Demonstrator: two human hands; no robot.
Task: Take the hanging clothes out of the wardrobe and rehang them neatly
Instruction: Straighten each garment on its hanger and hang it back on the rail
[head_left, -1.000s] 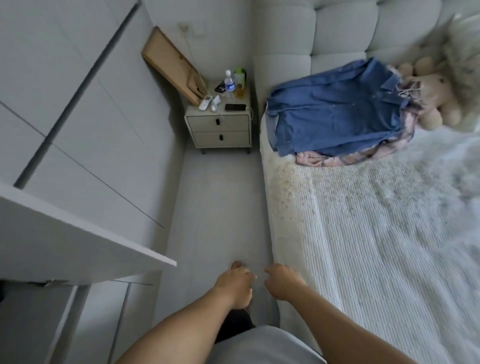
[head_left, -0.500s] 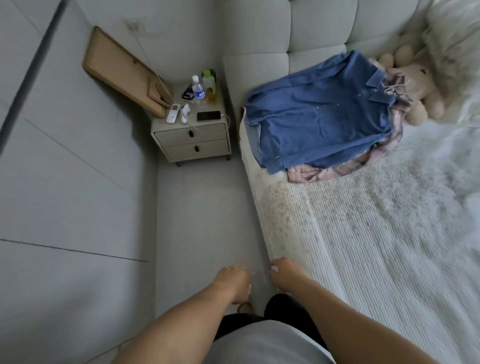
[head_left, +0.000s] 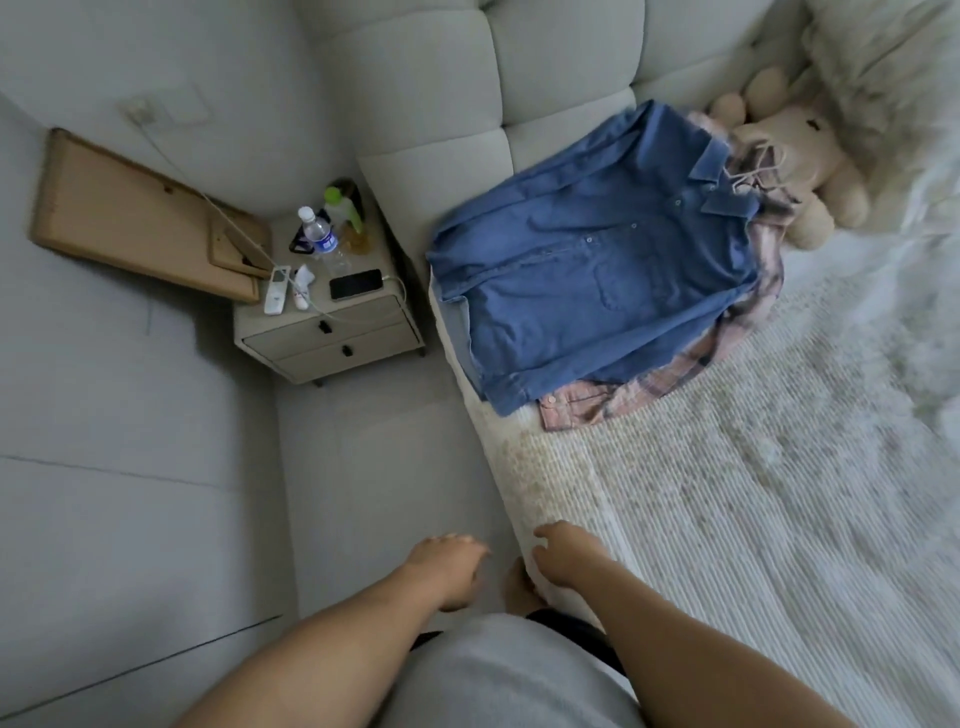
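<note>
Both hands empty. Left hand (head_left: 445, 564) hangs over the floor (head_left: 374, 467), fingers loosely curled, nothing in it. Right hand (head_left: 563, 556) sits at the bed (head_left: 727, 519) edge, fingers loosely bent, also holding nothing; can't tell whether it touches the cover.

Change over the last second: the view has swung right and forward. The white wardrobe door that filled the near left a second ago is out of frame, and the clothes pile has moved toward centre. Hands are in about the same low, idle pose as before. Read: the person has turned away from the wardrobe and is heading for the pile, so removal looks done for these pieces and a pickup for rehanging comes next.

Further out: nightstand (head_left: 332, 332) with a phone (head_left: 356, 284), a water bottle (head_left: 319, 236) and a remote (head_left: 277, 289).

Task items: denim shirt (head_left: 597, 275) lies flat on the bed by the headboard (head_left: 493, 104), on top of a pink plaid shirt (head_left: 675, 374). A hanger (head_left: 756, 169) pokes out at the collar, beside a plush toy (head_left: 795, 171).

Well out of reach still.
</note>
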